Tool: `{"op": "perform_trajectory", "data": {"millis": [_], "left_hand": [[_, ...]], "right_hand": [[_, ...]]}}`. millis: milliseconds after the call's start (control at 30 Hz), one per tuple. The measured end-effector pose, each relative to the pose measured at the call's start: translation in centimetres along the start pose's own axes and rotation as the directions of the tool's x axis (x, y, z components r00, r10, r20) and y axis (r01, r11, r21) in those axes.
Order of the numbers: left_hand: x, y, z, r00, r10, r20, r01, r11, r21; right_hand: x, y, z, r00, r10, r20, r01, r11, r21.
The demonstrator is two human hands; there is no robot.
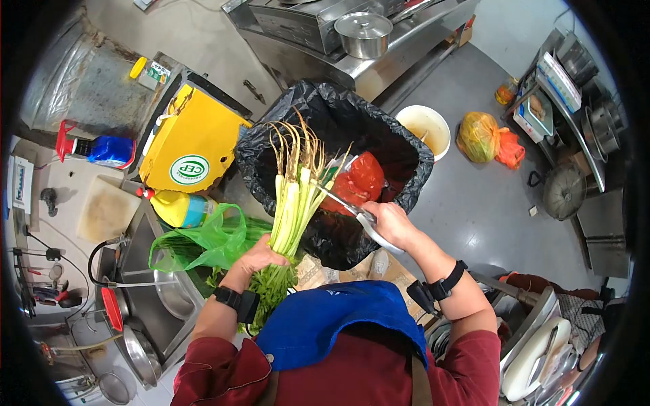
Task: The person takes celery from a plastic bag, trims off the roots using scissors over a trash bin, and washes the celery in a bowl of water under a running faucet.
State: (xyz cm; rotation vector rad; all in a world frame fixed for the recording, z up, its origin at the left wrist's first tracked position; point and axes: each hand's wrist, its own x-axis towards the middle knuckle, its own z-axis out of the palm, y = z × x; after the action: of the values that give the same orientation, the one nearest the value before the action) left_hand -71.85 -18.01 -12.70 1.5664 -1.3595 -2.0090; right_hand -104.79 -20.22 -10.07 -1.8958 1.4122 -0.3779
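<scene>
- One bunch of stalks [290, 213], roots to the far side, is above the left part of the black-lined bin [409, 145].
- Left hand [261, 254] closes its fingers around this bunch.
- Right hand [393, 224] has fingers curled around scissors [370, 229]; the blades point to the bunch.
- Red bag [362, 177] lies in the bin; green bag [203, 242] is near left, yellow panel [203, 128] far left, white bucket [414, 114] right.

Both elbows are bent, the left forearm [210, 319] and right forearm [433, 260] slanting forward and inward. The left hand [263, 256] grips with its thumb pointing inward; the right hand [393, 226], slightly farther forward, is curled closed.
</scene>
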Motion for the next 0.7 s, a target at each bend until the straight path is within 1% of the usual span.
{"op": "perform_trajectory", "data": {"millis": [67,100,167,267,300,333,367,433,467,533,600,700], "left_hand": [[0.0,0.0,0.0,0.998,-0.063,0.001,0.063,0.998,0.009],[0.3,-1.0,-0.5,0.998,-0.067,0.006,0.067,0.998,0.011],[1.3,-3.7,-1.8,0.997,-0.069,-0.046,0.067,0.997,-0.035],[1.0,-3.0,-1.9,0.996,-0.070,-0.047,0.069,0.997,-0.033],[0.9,-3.0,-2.1,0.996,-0.073,-0.050,0.071,0.997,-0.033],[0.8,-3.1,-2.3,0.996,-0.067,-0.053,0.061,0.992,-0.108],[0.7,-3.1,-2.4,0.997,-0.064,-0.053,0.054,0.982,-0.179],[0.1,-1.3,-2.0,0.998,-0.059,-0.024,0.055,0.989,-0.135],[0.1,-0.7,-1.8,0.999,-0.048,-0.004,0.047,0.994,-0.098],[0.2,-0.8,-1.8,0.999,-0.039,0.005,0.039,0.995,-0.089],[0.1,-1.0,-1.6,0.999,-0.034,-0.028,0.030,0.992,-0.122],[0.5,-1.7,-1.6,0.998,-0.026,-0.049,0.021,0.994,-0.103]], "right_hand": [[0.2,0.5,0.6,0.998,-0.008,-0.062,0.010,1.000,0.030],[0.4,1.1,1.1,0.998,-0.002,-0.063,0.004,0.999,0.033],[0.6,2.3,1.6,0.993,0.118,0.025,-0.121,0.972,0.204],[-0.4,2.7,1.2,0.992,0.126,-0.028,-0.119,0.976,0.181],[-1.1,2.3,0.5,0.993,0.112,0.025,-0.115,0.983,0.141],[-1.3,1.9,0.2,0.993,0.112,0.028,-0.115,0.983,0.143],[-1.7,1.7,0.2,0.990,0.129,0.047,-0.133,0.986,0.098],[-2.1,1.2,-0.3,0.985,0.155,0.081,-0.158,0.987,0.027],[-1.9,1.2,-0.3,0.984,0.164,0.076,-0.166,0.986,0.029],[-1.2,1.3,-0.1,0.983,0.163,0.089,-0.165,0.986,0.020],[-0.9,1.1,0.1,0.987,0.143,0.069,-0.145,0.989,0.024],[-0.6,1.0,0.1,0.986,0.143,0.081,-0.146,0.989,0.036]]}}
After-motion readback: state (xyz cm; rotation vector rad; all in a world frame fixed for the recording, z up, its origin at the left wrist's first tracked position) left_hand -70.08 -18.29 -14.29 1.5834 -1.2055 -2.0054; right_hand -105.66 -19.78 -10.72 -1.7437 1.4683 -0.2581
